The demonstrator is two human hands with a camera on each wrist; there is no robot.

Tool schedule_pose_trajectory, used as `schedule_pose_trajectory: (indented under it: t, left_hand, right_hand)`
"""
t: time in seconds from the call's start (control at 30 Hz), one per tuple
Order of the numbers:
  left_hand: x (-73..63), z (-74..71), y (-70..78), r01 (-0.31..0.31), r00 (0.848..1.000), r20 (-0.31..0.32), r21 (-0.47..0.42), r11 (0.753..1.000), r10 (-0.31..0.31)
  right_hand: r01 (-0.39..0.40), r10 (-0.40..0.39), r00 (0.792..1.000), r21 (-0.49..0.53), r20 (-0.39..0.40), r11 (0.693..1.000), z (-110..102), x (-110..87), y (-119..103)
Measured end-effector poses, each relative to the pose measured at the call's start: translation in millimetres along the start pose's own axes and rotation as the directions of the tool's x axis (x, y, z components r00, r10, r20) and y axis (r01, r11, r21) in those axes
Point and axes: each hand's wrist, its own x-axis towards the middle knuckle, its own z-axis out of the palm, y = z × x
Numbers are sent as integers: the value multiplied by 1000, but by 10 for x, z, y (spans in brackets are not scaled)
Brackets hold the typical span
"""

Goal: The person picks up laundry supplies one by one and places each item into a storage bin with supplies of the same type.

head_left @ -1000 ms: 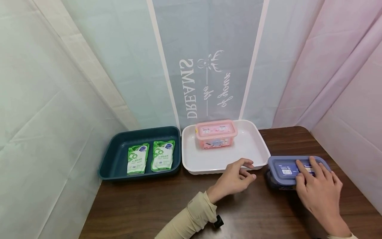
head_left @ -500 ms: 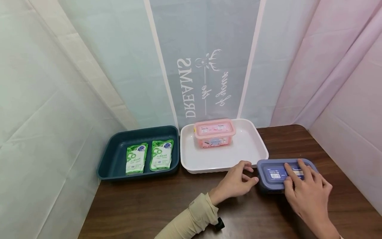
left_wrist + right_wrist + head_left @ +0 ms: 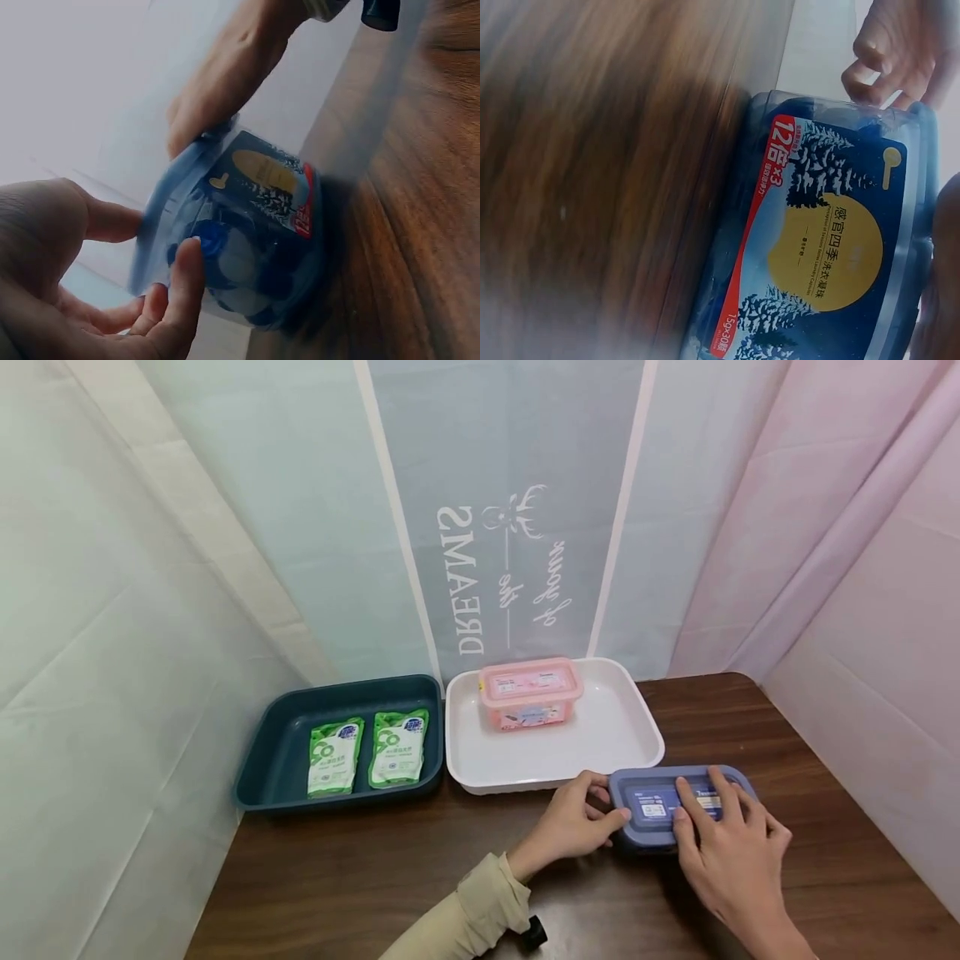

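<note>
A blue-lidded box of laundry capsules (image 3: 652,814) stands on the table at the front right. In the right wrist view its dark label (image 3: 829,240) shows snowy trees and a yellow circle. My right hand (image 3: 738,868) lies over the lid, its fingers spread across the top. At the box's left end is my left hand (image 3: 573,818), fingers loosely bent and thumb close to the lid's corner. The left wrist view shows one fingertip right at the lid rim and another in front of the clear wall, with blue and white capsules (image 3: 240,259) inside.
Behind the hands, a white tray (image 3: 615,727) bears a pink-lidded box (image 3: 531,693). Left of it, a dark green tray (image 3: 277,760) holds two green-and-white pouches (image 3: 335,758) (image 3: 398,748). Printed curtains (image 3: 510,485) close off the back and sides of the wooden table (image 3: 337,885).
My right hand has moved the blue-lidded capsule box leftward along the table. The box's left end has come up to my left hand, which has stayed nearly in place.
</note>
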Motion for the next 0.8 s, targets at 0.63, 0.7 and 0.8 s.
schedule_pose_trajectory:
  t: [0.63,0.7,0.8]
  left_hand:
    - [-214,-219,-63,93,983,-132,-223,970,-124]
    - [-237,-253,-65,99,981,-143,-226,969,-134]
    - [-272,-299,-80,106,976,-157,-259,960,-150]
  right_hand:
    - [222,-186,974,379,-130,898,3,133,106]
    - [200,-163,979,401,-123,894,-9,160,166]
    - [144,-108,988,424,-109,894,-33,195,234]
